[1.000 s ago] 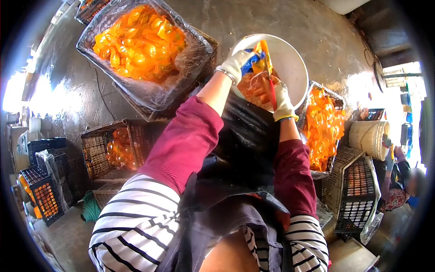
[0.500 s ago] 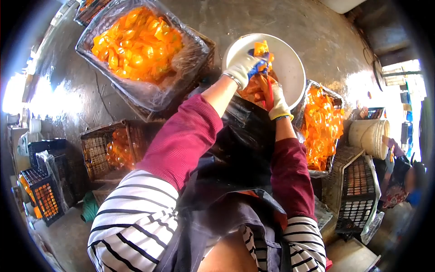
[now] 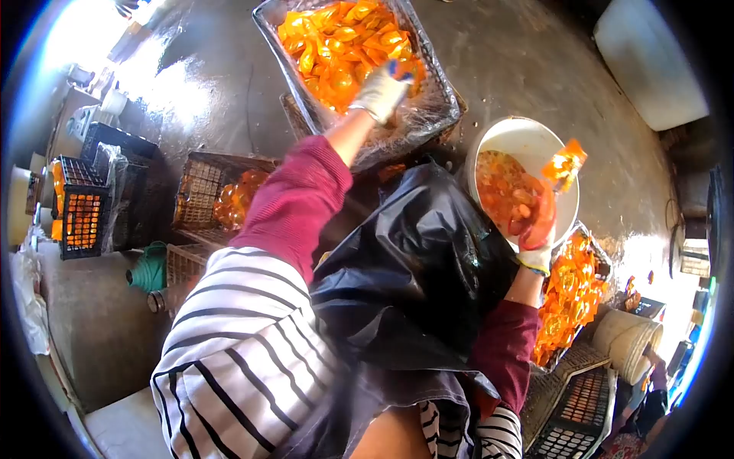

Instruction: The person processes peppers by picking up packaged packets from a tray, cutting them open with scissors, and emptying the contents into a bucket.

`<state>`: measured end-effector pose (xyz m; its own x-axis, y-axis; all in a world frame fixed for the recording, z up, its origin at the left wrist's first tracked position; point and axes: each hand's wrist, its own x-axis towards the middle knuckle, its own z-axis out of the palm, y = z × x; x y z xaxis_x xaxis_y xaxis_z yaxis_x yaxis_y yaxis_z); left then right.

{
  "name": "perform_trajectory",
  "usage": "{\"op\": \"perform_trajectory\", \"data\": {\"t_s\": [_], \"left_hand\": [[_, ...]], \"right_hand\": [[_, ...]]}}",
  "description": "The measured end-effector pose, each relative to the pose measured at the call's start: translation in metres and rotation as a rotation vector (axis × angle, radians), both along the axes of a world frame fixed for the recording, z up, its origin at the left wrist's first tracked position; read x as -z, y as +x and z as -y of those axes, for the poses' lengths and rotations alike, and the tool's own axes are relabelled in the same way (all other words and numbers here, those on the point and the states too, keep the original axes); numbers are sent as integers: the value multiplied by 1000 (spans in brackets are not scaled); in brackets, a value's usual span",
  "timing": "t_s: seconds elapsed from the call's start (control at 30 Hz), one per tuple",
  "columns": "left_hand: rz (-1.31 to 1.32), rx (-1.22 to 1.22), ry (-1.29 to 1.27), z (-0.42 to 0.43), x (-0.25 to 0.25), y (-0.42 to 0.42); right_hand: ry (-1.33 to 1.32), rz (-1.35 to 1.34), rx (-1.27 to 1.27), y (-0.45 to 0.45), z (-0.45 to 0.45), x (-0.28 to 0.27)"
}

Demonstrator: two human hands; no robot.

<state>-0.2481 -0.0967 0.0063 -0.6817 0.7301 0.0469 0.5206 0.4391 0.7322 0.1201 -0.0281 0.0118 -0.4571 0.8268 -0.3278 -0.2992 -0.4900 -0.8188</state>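
Over the plastic-lined crate of orange packets is my left hand, in a pale glove with blue fingertips. Its fingers are blurred at the packets, and what they hold, if anything, is unclear. At the near right side of a white bucket, my gloved right hand is closed on a blurred red tool. An orange packet is at the far end of that tool, above the bucket's right rim. Reddish-orange wet pieces lie in the bucket.
Another crate of orange packets is right of my right forearm. A brown crate is at the left, with black crates beyond. At the lower right are a stacked crate, a pale bucket and part of another person.
My left hand has moved from the bucket to the packet crate at its left. My right hand has stayed by the bucket with the red tool. The view has shifted and turned.
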Motion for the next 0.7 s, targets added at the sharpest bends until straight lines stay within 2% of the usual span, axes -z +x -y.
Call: {"op": "perform_trajectory", "data": {"t_s": [0.07, 0.1, 0.13, 0.23, 0.27, 0.37, 0.4, 0.5, 0.57, 0.63, 0.7], "left_hand": [[-40, -132, -114, 7, 16, -47], [-66, -175, -165, 9, 20, -62], [-237, -193, -163, 10, 30, -69], [-431, -98, -477, 1, 40, -77], [-550, -107, -502, -7, 49, -80], [-505, -39, -673, -27, 53, -95], [-483, 22, -619, -21, 51, -94], [-552, 222, -551, -6, 72, -89], [-622, 242, -499, 3, 86, -79], [-505, 232, -420, 15, 69, -67], [-32, 57, -305, 16, 60, -71]], "right_hand": [[215, 76, 128, 14, -2, -5], [235, 24, 197, 23, 0, -10], [259, -29, 264, 32, 1, -14], [222, -375, 687, 65, -14, 3], [170, -885, 429, 104, -27, 33], [197, -861, 194, 115, -32, 48], [118, -937, 235, 137, -52, 81], [91, -840, 175, 108, -45, 59], [-5, -711, 266, 99, -43, 53], [27, -451, 504, 73, -38, 41], [173, -574, 57, 71, -45, 40]]}}
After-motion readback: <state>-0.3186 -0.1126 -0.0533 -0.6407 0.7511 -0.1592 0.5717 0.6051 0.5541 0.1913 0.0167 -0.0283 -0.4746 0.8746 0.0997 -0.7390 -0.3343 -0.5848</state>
